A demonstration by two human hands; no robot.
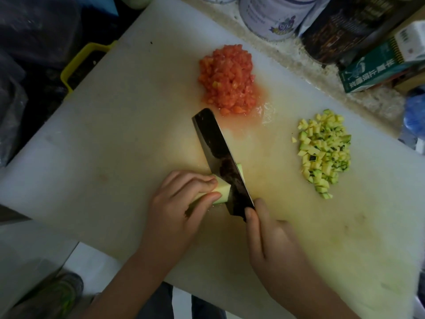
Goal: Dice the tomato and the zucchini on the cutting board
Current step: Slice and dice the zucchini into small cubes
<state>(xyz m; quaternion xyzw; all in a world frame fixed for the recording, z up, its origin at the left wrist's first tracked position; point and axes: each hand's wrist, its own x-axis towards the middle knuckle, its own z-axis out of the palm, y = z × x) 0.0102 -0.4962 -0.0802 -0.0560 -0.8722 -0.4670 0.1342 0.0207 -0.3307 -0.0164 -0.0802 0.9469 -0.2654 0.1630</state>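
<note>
Right hand (272,242) wraps its grip round the cleaver (216,143); left hand (177,203) pinches the last zucchini piece (223,188). Tomato pile (226,79) looks done, zucchini pile (324,155) nearly.

White cutting board (115,134), juice-stained. Diced tomato (226,79): wet red heap, far centre. Diced zucchini (324,155): yellow-green heap at right, well apart. Zucchini chunk (222,188) lies near the front, pale face up, knife (218,153) blade across its end.

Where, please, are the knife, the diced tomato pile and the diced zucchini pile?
knife (213,141), head view, blade's flat.
diced tomato pile (226,79), head view, pile's middle.
diced zucchini pile (324,153), head view, pile's middle.
</note>
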